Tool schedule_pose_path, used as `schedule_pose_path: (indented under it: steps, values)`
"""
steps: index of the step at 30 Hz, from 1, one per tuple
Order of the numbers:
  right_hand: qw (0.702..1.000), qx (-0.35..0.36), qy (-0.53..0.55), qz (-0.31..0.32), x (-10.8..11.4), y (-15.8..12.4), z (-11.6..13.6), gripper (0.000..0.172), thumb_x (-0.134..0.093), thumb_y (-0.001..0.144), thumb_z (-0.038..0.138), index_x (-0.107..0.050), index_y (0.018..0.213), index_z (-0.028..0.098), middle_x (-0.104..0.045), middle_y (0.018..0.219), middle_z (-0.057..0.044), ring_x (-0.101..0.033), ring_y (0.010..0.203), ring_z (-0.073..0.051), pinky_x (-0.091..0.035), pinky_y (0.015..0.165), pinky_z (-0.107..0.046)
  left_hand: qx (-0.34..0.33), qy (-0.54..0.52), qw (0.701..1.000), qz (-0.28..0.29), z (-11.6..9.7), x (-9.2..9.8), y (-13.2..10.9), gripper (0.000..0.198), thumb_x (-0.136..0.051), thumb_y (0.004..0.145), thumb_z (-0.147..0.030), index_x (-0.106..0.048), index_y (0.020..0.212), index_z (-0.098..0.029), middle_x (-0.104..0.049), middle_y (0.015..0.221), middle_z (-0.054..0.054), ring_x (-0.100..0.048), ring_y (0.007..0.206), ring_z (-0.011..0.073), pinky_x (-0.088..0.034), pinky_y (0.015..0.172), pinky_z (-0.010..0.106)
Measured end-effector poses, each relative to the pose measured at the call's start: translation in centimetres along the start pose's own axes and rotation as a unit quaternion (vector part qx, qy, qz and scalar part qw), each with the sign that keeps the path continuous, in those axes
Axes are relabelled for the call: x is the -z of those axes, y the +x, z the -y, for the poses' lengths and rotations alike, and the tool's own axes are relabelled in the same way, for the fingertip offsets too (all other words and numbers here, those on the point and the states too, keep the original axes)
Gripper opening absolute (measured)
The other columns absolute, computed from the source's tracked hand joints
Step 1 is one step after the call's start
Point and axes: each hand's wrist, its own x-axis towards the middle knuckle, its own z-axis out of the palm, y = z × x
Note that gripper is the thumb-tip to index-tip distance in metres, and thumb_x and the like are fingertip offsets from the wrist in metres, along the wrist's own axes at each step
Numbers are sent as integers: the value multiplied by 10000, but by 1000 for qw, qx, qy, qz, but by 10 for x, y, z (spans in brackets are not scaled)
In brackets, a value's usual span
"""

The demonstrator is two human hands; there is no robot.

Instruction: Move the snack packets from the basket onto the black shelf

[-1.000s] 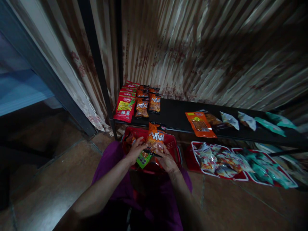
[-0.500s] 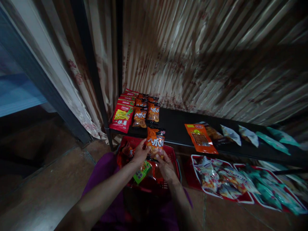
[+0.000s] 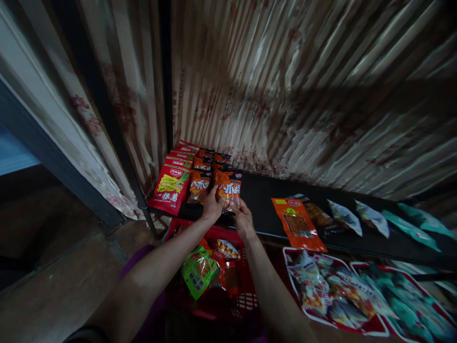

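Between my two hands is an orange and black snack bag (image 3: 229,185), held at the front of a black shelf (image 3: 255,190). My left hand (image 3: 213,206) grips its left edge, and my right hand (image 3: 243,218) pinches its lower right corner. Just left of it lies another orange snack bag (image 3: 199,186), with more of the same kind behind. Red snack packets (image 3: 170,188) overlap in a row at the shelf's left end. Below my forearms stands a red basket (image 3: 246,281) holding a green packet (image 3: 200,271) and other bags.
Farther right on the shelf lie a flat orange packet (image 3: 298,223), white bags (image 3: 344,216) and teal bags (image 3: 410,228). White-rimmed red baskets (image 3: 291,274) full of bags stand below them. A dark post (image 3: 114,124) rises at left; a pleated curtain (image 3: 285,95) hangs behind.
Both hands have carried the orange snack bag from above the red basket forward onto the shelf, in front of the similar bags. More of the basket's contents now shows.
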Motion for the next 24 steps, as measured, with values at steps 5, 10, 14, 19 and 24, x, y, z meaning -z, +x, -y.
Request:
schedule_pose_path:
  steps: [5, 10, 14, 19, 24]
  values:
    - [999, 47, -12, 1, -3, 25, -18, 425, -761, 623, 340, -679, 1025, 231, -728, 946, 12, -652, 894, -186, -492, 894, -353, -15, 41, 999, -17, 3, -3, 16, 603, -605, 717, -48, -529, 1299, -186, -595, 1284, 99, -513, 1219, 223, -308, 1088, 349]
    - [998, 56, -28, -16, -5, 35, -30, 495, -750, 623, 346, -651, 1094, 230, -717, 1022, -4, -644, 942, -190, -467, 951, -375, -12, 94, 995, -11, 7, -9, 22, 576, -569, 741, -42, -520, 1302, -162, -581, 1284, 136, -488, 1247, 252, -306, 1088, 374]
    - [997, 44, -47, -42, -2, 39, -39, 506, -751, 605, 342, -652, 1088, 230, -715, 1036, -12, -647, 948, -194, -459, 973, -385, -1, 92, 996, 2, 11, -14, 19, 589, -561, 736, -53, -511, 1307, -190, -553, 1308, 131, -448, 1283, 264, -305, 1094, 375]
    - [995, 52, -60, -57, 4, 41, -47, 451, -740, 608, 282, -660, 1050, 245, -723, 997, 0, -656, 935, -190, -481, 943, -371, -16, 142, 989, 32, 19, -19, 16, 668, -525, 755, -78, -369, 1404, -93, -389, 1450, 194, -350, 1362, 273, -269, 1129, 354]
    - [997, 50, -64, 5, 10, 41, -48, 400, -702, 650, 252, -651, 1046, 277, -731, 971, 19, -661, 962, -185, -505, 910, -339, -35, 182, 982, 26, 23, -25, 13, 684, -486, 784, -95, -285, 1434, -24, -268, 1511, 237, -226, 1423, 293, -215, 1159, 372]
